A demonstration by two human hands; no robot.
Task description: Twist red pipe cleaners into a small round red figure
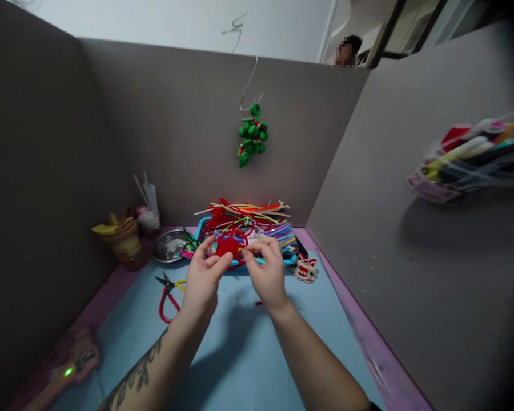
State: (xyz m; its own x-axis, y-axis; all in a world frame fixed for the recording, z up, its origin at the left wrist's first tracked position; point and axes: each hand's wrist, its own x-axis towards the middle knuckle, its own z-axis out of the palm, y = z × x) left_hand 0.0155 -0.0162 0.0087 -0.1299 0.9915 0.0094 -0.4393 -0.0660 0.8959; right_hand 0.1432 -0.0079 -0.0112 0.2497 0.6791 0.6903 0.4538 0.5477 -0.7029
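Note:
Between my hands, above the mat, is a red fuzzy pipe-cleaner piece (228, 246) with a solid body and thin loops curving out of it. My left hand (205, 274) grips its left side between thumb and fingers. At its right edge, the thumb and fingertips of my right hand (266, 268) are pinched together; a small yellowish bit shows there, and I cannot tell exactly what they hold. Scissors with red handles (168, 305) lie by my left wrist, next to a yellow-handled tool (180, 284).
Behind my hands, a blue basket (203, 225) holds many coloured pipe cleaners. A metal bowl (160, 251) and pot (128, 245) stand left; a glue gun (75, 365) lies near front left. A green ornament (252, 137) hangs ahead. Grey partitions (175, 131) enclose the table.

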